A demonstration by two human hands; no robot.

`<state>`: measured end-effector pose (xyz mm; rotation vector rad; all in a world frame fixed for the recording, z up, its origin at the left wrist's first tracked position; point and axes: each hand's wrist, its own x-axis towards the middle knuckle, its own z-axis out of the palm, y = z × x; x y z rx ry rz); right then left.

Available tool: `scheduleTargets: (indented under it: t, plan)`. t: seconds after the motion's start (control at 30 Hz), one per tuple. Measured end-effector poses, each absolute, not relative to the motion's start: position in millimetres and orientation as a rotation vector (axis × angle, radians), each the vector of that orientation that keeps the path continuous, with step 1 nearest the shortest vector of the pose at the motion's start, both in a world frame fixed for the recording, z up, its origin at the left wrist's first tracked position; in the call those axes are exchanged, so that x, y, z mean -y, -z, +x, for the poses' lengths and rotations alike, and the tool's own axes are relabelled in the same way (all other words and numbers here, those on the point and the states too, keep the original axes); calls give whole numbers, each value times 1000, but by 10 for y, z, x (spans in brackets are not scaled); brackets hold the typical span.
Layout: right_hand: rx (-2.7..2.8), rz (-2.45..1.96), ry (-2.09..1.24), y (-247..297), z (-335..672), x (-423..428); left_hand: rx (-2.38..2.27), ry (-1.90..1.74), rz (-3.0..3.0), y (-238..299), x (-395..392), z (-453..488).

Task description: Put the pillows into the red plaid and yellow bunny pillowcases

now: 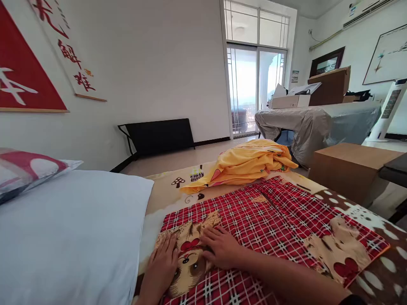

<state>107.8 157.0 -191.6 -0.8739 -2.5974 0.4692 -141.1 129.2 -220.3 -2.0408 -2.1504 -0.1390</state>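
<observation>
A red plaid pillowcase [263, 224] with a bear print lies flat on the patterned bed sheet [171, 190]. My left hand [163, 264] rests flat on its near left edge, fingers stretched out. My right hand [222, 248] lies flat on the plaid cloth just beside it, fingers spread toward the left. Neither hand holds anything. A bare white pillow [70, 237] lies directly to the left of the pillowcase, close to my left hand.
A crumpled yellow cloth [248, 163] sits at the far end of the bed. A red-and-white pillow [25, 169] lies at far left. A cardboard box [349, 167] stands right of the bed; a covered table [314, 123] with boxes stands beyond it.
</observation>
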Motion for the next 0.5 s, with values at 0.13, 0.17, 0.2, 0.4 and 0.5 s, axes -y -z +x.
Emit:
scheduleTargets:
  t: [0.13,0.17,0.2,0.4,0.5]
  plan:
    - [2523,-1349,-405,1944,2224,-1607,2190,102,-2018,2233,-1321,-1398]
    - [2478,-1456,-368,1955,2460,-1599,2197,104,-2019,2225,-1325,-1385]
    - [2459,-1523,-337,1962,2655,-1586,2201,111,-2021,2214,-1326,-1371]
    - [2401,-1698,-244,1852,2715,-1266,2157,67,-1950,2074,-1282,-1261]
    - [2445,-1431,-390,1857,2147,-859,2000,55,-1924,1975,-1215,-1127]
